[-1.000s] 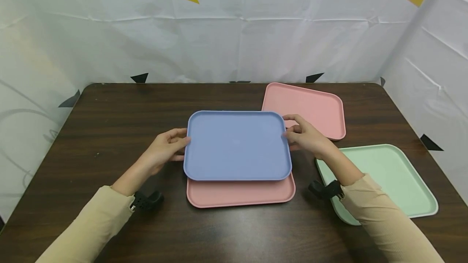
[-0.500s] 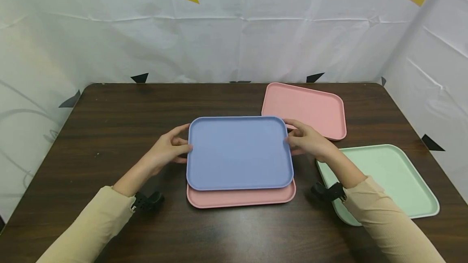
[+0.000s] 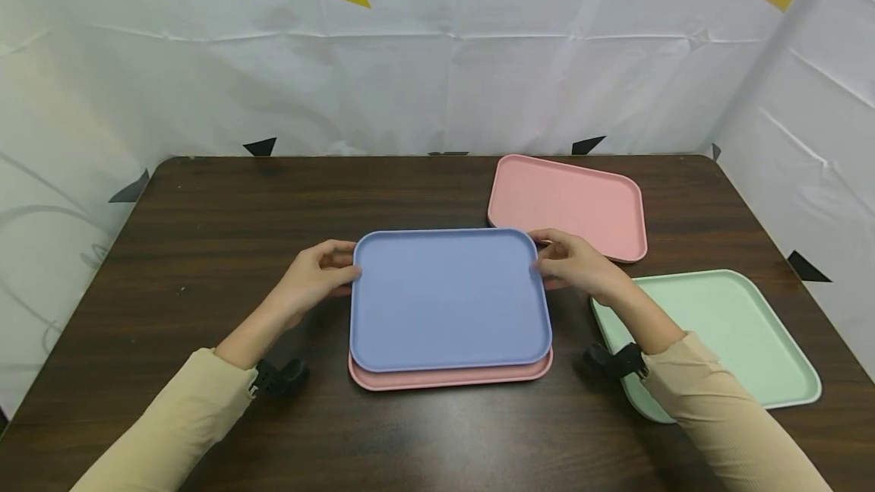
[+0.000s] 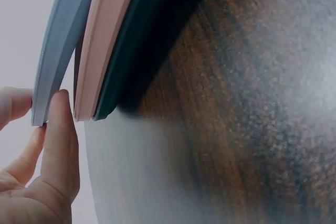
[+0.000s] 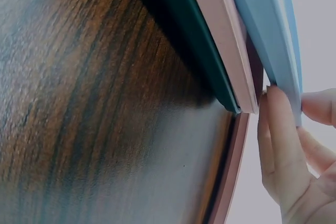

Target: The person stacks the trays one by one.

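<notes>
Both hands hold a blue rectangular tray (image 3: 451, 302) by its short sides, over a pink tray (image 3: 451, 379) whose front rim shows below it. My left hand (image 3: 311, 281) pinches the left rim, thumb on top and fingers underneath. At the opposite rim, my right hand (image 3: 579, 267) pinches in the same way. Beneath the pink tray lies a dark green tray (image 4: 126, 51), visible in the wrist views and hidden in the head view. A wedge-shaped gap parts the blue tray (image 5: 262, 24) from the pink one near the fingers, so the blue tray is slightly tilted.
Another pink tray (image 3: 570, 203) lies at the back right of the dark wooden table (image 3: 225, 211). A light green tray (image 3: 724, 340) lies at the right, partly under the right forearm. White sheeting (image 3: 437, 89) hangs behind the table and along its sides.
The blue tray has come towards me and lower over the pink tray, covering more of it. Both hands keep their hold and move with it. The other trays stay put.
</notes>
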A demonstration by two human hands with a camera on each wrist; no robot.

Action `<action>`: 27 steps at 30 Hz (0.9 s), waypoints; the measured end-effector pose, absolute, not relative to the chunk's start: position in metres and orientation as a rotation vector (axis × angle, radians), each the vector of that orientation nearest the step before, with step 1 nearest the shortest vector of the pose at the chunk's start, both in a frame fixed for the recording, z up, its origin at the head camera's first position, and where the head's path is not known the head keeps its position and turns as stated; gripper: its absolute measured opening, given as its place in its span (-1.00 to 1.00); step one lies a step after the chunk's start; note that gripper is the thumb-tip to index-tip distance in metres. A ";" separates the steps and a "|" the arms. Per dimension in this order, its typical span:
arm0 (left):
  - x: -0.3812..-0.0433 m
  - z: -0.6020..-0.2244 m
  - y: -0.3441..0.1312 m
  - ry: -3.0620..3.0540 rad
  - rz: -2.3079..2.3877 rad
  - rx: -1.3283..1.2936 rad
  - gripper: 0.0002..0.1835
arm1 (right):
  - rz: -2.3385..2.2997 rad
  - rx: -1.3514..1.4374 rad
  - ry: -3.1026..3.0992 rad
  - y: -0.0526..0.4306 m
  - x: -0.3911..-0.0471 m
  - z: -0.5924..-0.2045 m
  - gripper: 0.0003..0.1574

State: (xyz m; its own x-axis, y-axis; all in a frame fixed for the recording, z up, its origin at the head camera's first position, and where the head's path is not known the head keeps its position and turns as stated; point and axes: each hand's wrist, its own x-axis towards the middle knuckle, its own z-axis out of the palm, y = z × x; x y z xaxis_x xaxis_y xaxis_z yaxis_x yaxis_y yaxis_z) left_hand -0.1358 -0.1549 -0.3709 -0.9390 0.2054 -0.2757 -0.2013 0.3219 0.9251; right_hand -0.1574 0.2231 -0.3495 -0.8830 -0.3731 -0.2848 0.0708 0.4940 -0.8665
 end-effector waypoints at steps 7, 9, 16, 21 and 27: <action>-0.135 -0.371 -0.154 2.298 1.598 0.012 -0.48 | -1.310 -0.230 2.352 0.221 -0.158 -0.351 -0.42; -0.134 -0.371 -0.154 2.307 1.584 0.012 -0.49 | -1.305 -0.229 2.357 0.222 -0.158 -0.351 -0.43; -0.134 -0.372 -0.156 2.280 1.549 -0.005 -0.47 | -1.286 -0.206 2.352 0.221 -0.158 -0.355 -0.42; -0.133 -0.373 -0.157 2.210 1.577 -0.011 -0.45 | -1.275 -0.186 2.327 0.222 -0.158 -0.356 -0.41; -0.132 -0.374 -0.159 2.124 1.609 -0.041 -0.43 | -1.294 -0.154 2.266 0.221 -0.158 -0.356 -0.38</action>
State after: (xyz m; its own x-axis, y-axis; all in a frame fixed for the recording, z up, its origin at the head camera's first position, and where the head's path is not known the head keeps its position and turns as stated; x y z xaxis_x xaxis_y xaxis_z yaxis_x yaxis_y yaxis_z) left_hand -0.1315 -0.1588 -0.3744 -0.8880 0.2543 -0.3831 -0.3001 0.3109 0.9018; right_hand -0.1577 0.2209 -0.3557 -0.8574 -0.3448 -0.3820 0.1540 0.5364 -0.8298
